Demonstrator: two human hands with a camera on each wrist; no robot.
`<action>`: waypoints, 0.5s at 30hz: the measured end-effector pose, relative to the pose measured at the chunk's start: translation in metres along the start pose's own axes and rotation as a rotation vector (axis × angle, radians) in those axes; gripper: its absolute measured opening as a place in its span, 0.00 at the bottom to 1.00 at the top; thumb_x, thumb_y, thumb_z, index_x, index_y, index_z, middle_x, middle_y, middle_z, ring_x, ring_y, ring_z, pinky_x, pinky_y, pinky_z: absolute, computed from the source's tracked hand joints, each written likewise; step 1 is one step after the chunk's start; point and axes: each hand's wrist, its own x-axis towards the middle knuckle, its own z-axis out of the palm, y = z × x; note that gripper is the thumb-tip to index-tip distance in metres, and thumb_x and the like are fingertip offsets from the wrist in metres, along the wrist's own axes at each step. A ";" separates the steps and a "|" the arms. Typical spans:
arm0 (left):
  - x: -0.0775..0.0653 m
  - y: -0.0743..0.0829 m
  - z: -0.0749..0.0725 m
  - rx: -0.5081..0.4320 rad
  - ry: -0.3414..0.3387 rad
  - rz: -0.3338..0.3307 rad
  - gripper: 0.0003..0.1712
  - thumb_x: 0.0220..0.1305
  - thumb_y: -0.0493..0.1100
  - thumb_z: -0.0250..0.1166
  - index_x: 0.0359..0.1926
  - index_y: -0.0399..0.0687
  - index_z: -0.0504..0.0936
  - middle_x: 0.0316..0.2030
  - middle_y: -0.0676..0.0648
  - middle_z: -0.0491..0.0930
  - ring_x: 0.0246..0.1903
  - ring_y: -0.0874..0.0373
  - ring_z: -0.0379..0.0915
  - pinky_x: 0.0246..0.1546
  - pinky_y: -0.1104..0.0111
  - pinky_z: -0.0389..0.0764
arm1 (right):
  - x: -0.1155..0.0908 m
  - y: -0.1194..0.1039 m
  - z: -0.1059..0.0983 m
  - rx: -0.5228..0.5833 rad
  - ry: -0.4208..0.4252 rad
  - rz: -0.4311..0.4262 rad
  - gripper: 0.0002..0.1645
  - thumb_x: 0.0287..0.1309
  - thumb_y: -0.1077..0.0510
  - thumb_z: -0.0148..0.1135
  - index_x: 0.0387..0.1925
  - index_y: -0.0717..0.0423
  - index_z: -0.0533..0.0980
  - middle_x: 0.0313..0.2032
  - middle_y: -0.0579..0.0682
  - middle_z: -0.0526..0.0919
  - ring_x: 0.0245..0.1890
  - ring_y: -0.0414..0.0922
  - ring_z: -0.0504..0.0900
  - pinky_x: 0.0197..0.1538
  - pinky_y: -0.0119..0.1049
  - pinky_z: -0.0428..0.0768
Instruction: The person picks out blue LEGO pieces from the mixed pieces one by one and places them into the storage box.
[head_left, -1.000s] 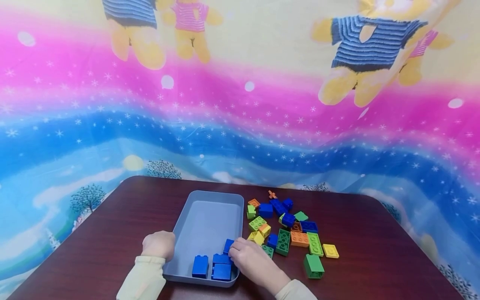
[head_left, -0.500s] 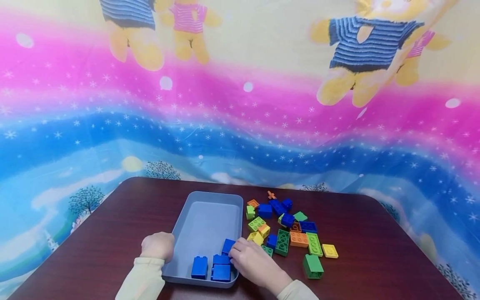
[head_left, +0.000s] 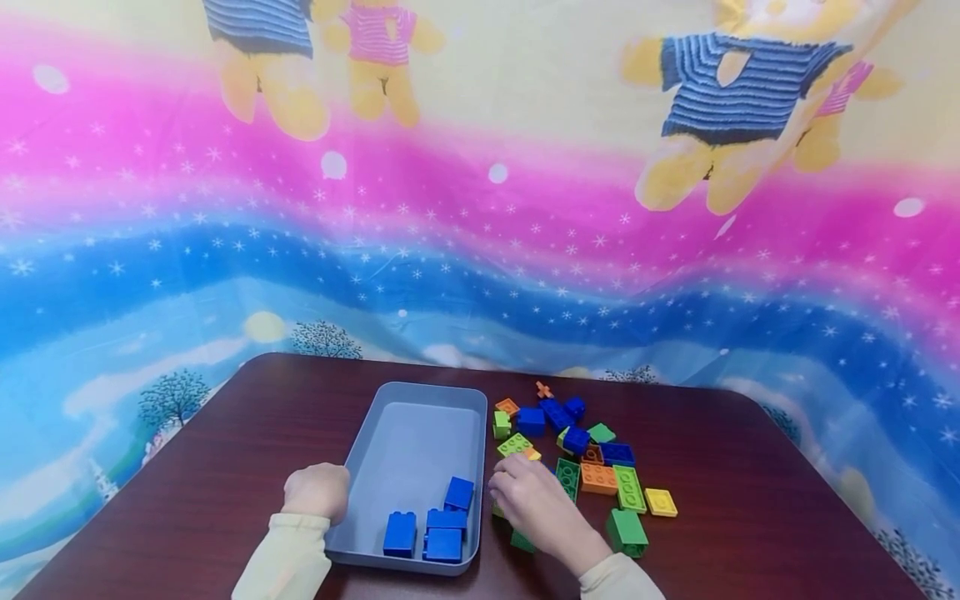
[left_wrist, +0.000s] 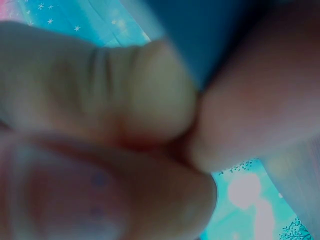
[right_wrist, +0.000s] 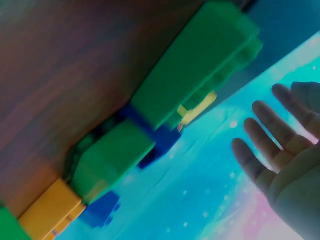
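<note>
My left hand (head_left: pixel 318 490) grips the left rim of a grey-blue tray (head_left: pixel 420 437); the left wrist view shows thumb and fingers (left_wrist: pixel 160 95) pinching the tray's edge (left_wrist: pixel 197 35). Inside the tray's near right part lie several blue toy bricks (head_left: pixel 444 545), one blue brick (head_left: pixel 459 493) leaning near the right wall. My right hand (head_left: pixel 536 504) hovers just right of the tray, over the near left side of a brick pile, hiding some bricks. Its fingers (right_wrist: pixel 265 140) are spread and relaxed, holding nothing, beside a large green brick (right_wrist: pixel 195 65) in the right wrist view.
Loose bricks in blue, green, orange and yellow spread right of the tray, with a green brick (head_left: pixel 627 533) and a flat yellow piece (head_left: pixel 662 502) at the outer side. A dark red-brown table (head_left: pixel 750 500) bears everything. Behind hangs a printed cloth (head_left: pixel 480 250).
My right hand has let go of the blue brick in the tray and moved right to the pile. A green brick there now shows nearer me. My left hand stays on the rim.
</note>
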 end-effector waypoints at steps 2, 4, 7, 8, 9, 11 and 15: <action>0.000 0.000 0.000 0.002 -0.001 -0.002 0.09 0.43 0.30 0.63 0.15 0.43 0.73 0.14 0.49 0.68 0.16 0.57 0.64 0.17 0.58 0.71 | -0.003 0.005 -0.002 -0.027 -0.001 0.050 0.04 0.50 0.59 0.63 0.29 0.54 0.79 0.31 0.45 0.76 0.34 0.41 0.72 0.37 0.35 0.74; 0.000 0.000 0.000 0.002 -0.003 -0.004 0.09 0.43 0.30 0.63 0.15 0.43 0.73 0.14 0.49 0.67 0.16 0.57 0.64 0.17 0.59 0.71 | -0.006 0.009 -0.003 -0.048 -0.017 0.094 0.05 0.49 0.58 0.64 0.29 0.55 0.79 0.32 0.46 0.76 0.34 0.42 0.71 0.36 0.35 0.74; 0.000 0.000 0.000 0.004 -0.001 -0.005 0.09 0.43 0.30 0.63 0.15 0.43 0.73 0.14 0.49 0.67 0.16 0.57 0.64 0.17 0.59 0.70 | -0.009 0.014 -0.005 -0.065 -0.042 0.133 0.06 0.47 0.58 0.65 0.29 0.56 0.79 0.31 0.46 0.76 0.33 0.42 0.71 0.36 0.34 0.74; 0.000 0.000 0.000 0.004 0.001 -0.004 0.09 0.43 0.29 0.62 0.15 0.43 0.73 0.14 0.49 0.67 0.16 0.57 0.64 0.17 0.59 0.70 | -0.010 0.015 -0.005 -0.069 -0.046 0.139 0.06 0.47 0.58 0.65 0.28 0.57 0.79 0.31 0.47 0.76 0.33 0.42 0.71 0.36 0.34 0.74; 0.000 0.000 0.001 0.004 0.001 -0.005 0.09 0.43 0.29 0.62 0.16 0.43 0.73 0.14 0.49 0.67 0.16 0.57 0.64 0.17 0.59 0.70 | -0.011 0.016 -0.005 -0.072 -0.049 0.144 0.06 0.47 0.58 0.65 0.28 0.57 0.78 0.30 0.47 0.76 0.32 0.42 0.71 0.36 0.34 0.74; 0.000 0.000 0.001 0.003 0.001 -0.005 0.08 0.43 0.29 0.62 0.16 0.43 0.74 0.14 0.48 0.67 0.16 0.57 0.64 0.17 0.59 0.70 | -0.012 0.018 -0.005 -0.073 -0.061 0.156 0.06 0.46 0.60 0.65 0.28 0.58 0.78 0.29 0.48 0.75 0.31 0.43 0.71 0.35 0.34 0.74; 0.001 -0.001 0.001 0.001 -0.003 -0.005 0.07 0.42 0.29 0.63 0.16 0.42 0.75 0.14 0.48 0.68 0.17 0.57 0.64 0.17 0.58 0.71 | -0.016 0.021 -0.005 -0.065 -0.118 0.179 0.05 0.44 0.65 0.63 0.28 0.61 0.78 0.29 0.50 0.75 0.30 0.44 0.72 0.34 0.35 0.75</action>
